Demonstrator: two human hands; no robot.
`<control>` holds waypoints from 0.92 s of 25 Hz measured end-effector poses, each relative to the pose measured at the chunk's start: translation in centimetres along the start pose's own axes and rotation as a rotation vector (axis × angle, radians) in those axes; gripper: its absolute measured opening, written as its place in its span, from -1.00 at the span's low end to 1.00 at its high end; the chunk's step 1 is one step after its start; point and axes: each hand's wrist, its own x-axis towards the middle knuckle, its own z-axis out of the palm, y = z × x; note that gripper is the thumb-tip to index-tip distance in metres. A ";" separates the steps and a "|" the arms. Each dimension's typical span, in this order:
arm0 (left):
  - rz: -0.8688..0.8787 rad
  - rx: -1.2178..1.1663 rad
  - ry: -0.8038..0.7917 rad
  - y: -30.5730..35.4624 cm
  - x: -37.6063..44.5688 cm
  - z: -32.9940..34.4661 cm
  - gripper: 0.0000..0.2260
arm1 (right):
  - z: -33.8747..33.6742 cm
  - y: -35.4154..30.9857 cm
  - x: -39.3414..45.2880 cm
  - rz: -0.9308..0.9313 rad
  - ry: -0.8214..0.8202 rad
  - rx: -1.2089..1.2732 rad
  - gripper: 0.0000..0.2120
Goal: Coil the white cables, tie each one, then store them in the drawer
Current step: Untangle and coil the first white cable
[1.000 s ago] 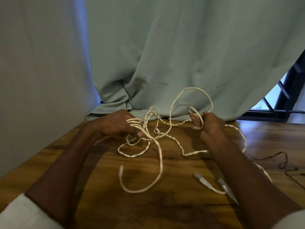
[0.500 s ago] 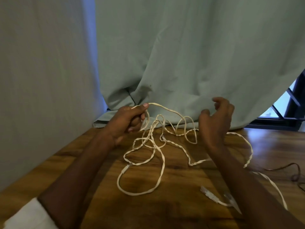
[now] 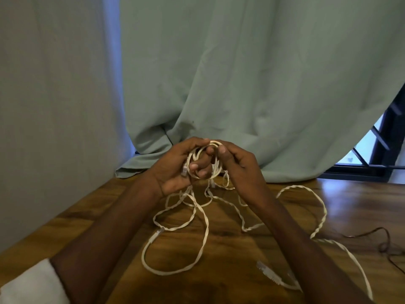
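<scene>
**Above the table: laying a turn onto the coil**

Above the far edge of the table, both hands meet on a small coil of white cable; left hand holds the turns, its fingers curled through the loop and its thumb over the top, with a plug showing at the palm; right hand pinches the upper arc between thumb and forefinger, remaining fingers curled. Most of the cable lies slack and looped on the wood below, partly twisted on itself, a second plug among the loops; another connector lies near the right forearm; a thin dark wire runs at the right edge; a curtain hangs behind. No drawer is in view.

To coil well, judging from this: keep the left grip firm so that the turns match in size; let the right hand feed slack in even lengths, rolling the cable slightly to release twist; lift the loose loops clear before each turn, since crossings on the table are likely to snag or knot.
</scene>
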 end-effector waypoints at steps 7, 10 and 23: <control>-0.099 0.114 0.024 -1.2 0.7 -2.6 -0.62 | -0.3 1.2 -0.1 -0.082 -0.004 -0.446 -0.76; -0.048 0.131 0.042 -1.6 0.3 -2.7 -0.57 | -0.2 1.0 -0.2 -0.025 -0.047 -0.371 -0.74; -0.002 0.327 0.084 -1.5 -0.6 -0.9 -0.60 | -1.5 0.8 0.1 0.024 -0.186 -0.359 -0.85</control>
